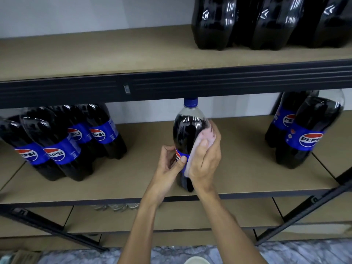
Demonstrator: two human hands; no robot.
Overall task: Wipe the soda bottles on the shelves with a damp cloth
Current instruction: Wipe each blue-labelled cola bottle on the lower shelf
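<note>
Mid-wipe on one dark plastic cola bottle (187, 128) with a blue cap and blue label. It stands upright in the middle of the brown board shelf (238, 159), close to the front edge. The left hand (171, 161) steadies it, fingers curled round the far side and thumb pressed on the front of the label. The right hand (205, 159) wraps the bottle's right flank and clamps a pale pink cloth (206, 135) flat against the plastic, from the shoulder down past the label. So the cloth sits sandwiched between the right-hand fingers and the bottle, touching both.

How far along? Hard to call. A cluster of matching bottles (57, 145) stands toward the shelf's left end and a pair of bottles (304, 134) toward the right end. There are more large bottles (266, 21) on the upper shelf (95, 54). Nothing shows which have been cleaned. By my reckoning plenty remains, including this bottle's left side and neck.
</note>
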